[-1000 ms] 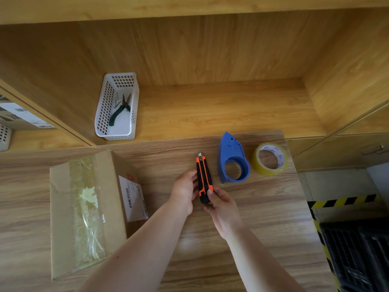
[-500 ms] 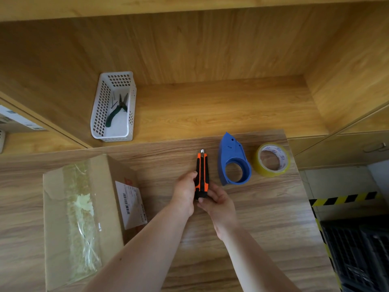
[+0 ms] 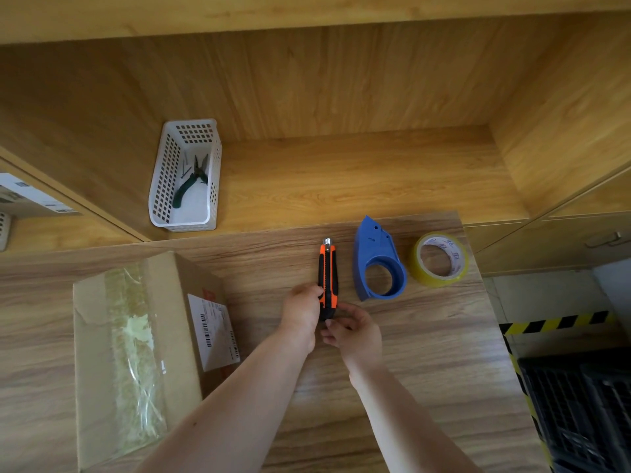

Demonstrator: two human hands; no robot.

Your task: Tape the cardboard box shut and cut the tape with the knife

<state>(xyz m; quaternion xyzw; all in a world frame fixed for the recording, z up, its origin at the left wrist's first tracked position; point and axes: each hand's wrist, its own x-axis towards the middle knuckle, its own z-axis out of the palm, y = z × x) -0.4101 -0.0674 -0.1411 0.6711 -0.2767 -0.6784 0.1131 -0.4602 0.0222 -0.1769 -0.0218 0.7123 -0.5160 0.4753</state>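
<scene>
The orange and black utility knife (image 3: pixel 328 272) points away from me over the middle of the wooden table (image 3: pixel 426 353), a short bit of blade showing at its far tip. My left hand (image 3: pixel 302 314) grips its near half from the left. My right hand (image 3: pixel 355 332) pinches its near end from the right. The cardboard box (image 3: pixel 136 356) lies at the left with clear tape along its top seam and a white label on its side. To the right of the knife are a blue tape dispenser (image 3: pixel 377 264) and a yellow tape roll (image 3: pixel 439 260).
A white plastic basket (image 3: pixel 164 186) holding green-handled pliers (image 3: pixel 191 180) stands on the lower shelf behind the table. Wooden cabinet walls rise behind and to the right. Black and yellow hazard tape (image 3: pixel 553 321) marks the floor past the table's right edge.
Both hands have stayed on the knife, which has turned from a slight tilt to straight away from me. My right hand has slid down to its near end.
</scene>
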